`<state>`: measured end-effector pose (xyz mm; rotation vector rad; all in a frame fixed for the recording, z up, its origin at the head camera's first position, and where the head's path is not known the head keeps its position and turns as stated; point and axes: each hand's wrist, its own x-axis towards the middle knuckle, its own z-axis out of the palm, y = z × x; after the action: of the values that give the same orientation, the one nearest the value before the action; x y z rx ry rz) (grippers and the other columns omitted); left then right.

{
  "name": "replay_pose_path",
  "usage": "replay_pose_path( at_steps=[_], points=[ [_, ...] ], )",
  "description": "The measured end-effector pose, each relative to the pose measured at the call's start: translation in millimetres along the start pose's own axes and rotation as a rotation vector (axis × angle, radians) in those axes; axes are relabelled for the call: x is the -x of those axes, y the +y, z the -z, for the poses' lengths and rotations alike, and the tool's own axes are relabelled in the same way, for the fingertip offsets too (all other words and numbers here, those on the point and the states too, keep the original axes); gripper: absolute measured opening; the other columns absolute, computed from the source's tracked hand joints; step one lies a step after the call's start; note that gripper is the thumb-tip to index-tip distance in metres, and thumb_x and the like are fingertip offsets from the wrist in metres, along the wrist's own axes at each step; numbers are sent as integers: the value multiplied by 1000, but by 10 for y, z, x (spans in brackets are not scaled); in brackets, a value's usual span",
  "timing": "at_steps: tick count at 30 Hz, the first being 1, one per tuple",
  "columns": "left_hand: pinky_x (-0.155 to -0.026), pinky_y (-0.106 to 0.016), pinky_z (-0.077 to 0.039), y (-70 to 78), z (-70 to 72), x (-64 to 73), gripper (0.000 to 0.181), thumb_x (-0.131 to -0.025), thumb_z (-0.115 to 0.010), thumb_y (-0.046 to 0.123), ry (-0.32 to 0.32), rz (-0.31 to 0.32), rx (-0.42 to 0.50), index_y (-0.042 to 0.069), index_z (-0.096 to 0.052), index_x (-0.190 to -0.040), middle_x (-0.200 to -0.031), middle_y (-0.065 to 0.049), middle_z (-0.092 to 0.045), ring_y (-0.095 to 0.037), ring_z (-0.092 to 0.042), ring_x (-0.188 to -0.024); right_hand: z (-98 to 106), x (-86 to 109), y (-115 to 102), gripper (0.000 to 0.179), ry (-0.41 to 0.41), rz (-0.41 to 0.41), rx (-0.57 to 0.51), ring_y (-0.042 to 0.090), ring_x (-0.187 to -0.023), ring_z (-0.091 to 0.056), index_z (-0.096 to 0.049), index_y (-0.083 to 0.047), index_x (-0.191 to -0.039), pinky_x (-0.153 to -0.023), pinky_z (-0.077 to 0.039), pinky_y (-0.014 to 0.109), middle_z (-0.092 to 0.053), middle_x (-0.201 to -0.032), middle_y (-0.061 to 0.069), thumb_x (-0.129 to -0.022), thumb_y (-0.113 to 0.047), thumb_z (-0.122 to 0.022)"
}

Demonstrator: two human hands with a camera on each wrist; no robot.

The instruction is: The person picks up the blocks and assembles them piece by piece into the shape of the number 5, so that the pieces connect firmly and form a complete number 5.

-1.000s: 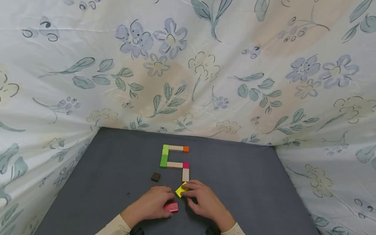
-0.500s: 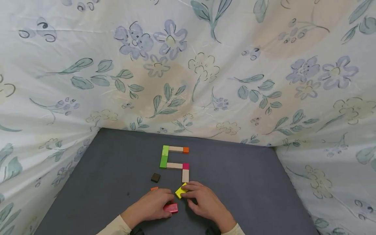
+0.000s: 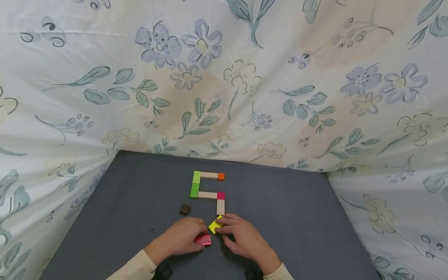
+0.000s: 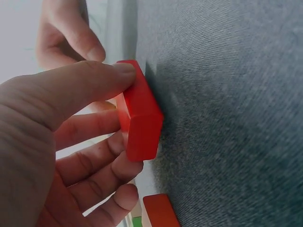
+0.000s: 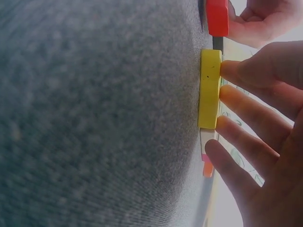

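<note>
My left hand (image 3: pixel 182 236) pinches a red block (image 4: pixel 142 113) between thumb and fingers, low over the grey cloth. To its right, my right hand (image 3: pixel 244 239) has its extended fingertips resting on a yellow block (image 5: pixel 209 90), which lies slanted on the cloth. The far end of the yellow block is right at the near end of a pale wooden block (image 3: pixel 220 207). An orange block (image 4: pixel 162 211) lies by the left hand's fingers in the left wrist view; in the head view that hand hides it.
Green blocks (image 3: pixel 194 190), pale blocks, a magenta block (image 3: pixel 221 195) and an orange-red end block (image 3: pixel 221 177) form an angular line beyond the hands. A dark brown block (image 3: pixel 185 209) lies to its left. Floral fabric (image 3: pixel 224 85) encloses the grey surface at back and sides.
My left hand has shifted slightly away from me with the red block, covering the orange block that showed beside it. The right hand stays on the yellow block.
</note>
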<state>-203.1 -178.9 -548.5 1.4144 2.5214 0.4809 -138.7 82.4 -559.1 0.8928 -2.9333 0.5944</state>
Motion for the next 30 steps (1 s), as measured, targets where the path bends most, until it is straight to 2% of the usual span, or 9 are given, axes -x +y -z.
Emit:
replay_pose_path(
  at_steps=[7, 18, 30],
  points=[
    [-66, -26, -46, -4, 41, -50, 28, -89, -90, 32, -1, 26, 16, 19, -81, -112, -91, 13, -59, -4, -49, -73, -6, -4, 4, 33, -7, -16, -6, 18, -143, -54, -80, -24, -134, -114, -49, 47, -65, -148, -8, -102, -18, -72],
    [-64, -25, -45, -30, 20, -79, 25, -91, -89, 29, -5, 22, 18, 19, -82, -113, -88, 13, -55, -4, -48, -71, -13, 7, -12, 33, -23, -47, -13, 19, -145, -53, -80, -26, -134, -114, -49, 48, -65, -148, -8, -102, -19, -72],
    [-58, -28, -42, -26, 19, -72, 27, -90, -89, 32, 14, 46, -57, 20, -82, -113, -87, 11, -56, -6, -47, -69, -2, 25, -30, 33, -13, -46, -15, 19, -146, -52, -80, -24, -133, -114, -49, 48, -64, -149, -7, -102, -18, -72]
  ],
)
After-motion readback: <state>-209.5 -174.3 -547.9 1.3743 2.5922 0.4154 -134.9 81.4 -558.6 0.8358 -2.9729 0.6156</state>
